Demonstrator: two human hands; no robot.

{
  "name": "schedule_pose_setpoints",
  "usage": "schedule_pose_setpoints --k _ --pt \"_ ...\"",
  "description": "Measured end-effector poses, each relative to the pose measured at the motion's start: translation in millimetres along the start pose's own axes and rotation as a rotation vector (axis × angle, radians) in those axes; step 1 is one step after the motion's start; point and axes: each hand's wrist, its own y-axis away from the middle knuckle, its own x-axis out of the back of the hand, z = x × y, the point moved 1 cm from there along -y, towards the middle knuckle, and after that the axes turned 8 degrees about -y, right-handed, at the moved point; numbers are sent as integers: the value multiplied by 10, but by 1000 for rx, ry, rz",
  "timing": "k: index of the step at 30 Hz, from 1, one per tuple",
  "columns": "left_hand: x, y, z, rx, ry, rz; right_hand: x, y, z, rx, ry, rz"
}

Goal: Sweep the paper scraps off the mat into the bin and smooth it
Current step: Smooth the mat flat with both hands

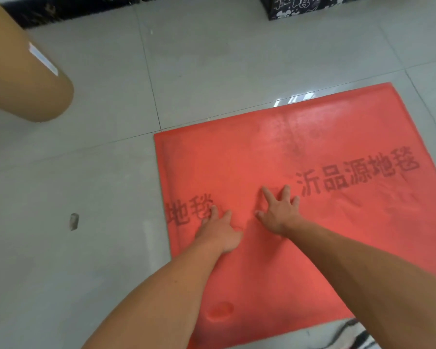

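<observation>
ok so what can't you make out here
Head view only:
tan cylinder: cut off by the left edge, opening unseen, so bin or not is unclear.
small grey bit on the floor: too small and blurred to call paper.
mat: right side runs off frame; left hand and right hand cover parts.

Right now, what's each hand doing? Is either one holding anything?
Left hand: open, pressed flat on the red mat, holding nothing.
Right hand: open, spread flat on the same mat, holding nothing.
</observation>
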Motion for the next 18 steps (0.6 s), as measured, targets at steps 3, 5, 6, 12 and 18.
schedule_pose_setpoints --k 3,5,6,12,18 --pt "14 -10 45 7 58 -20 32 -32 26 -20 -5 -2" --pt "22 -34 50 12 67 -26 37 -79 75 1 32 2" --pt "15 -44 52 15 65 -26 44 -96 109 -6 40 16" --pt "-29 -56 -121 161 140 137 113 -211 398 -199 -41 74" --pt "-131 -86 -448 184 23 203 -65 -253 505 -189 -135 122"
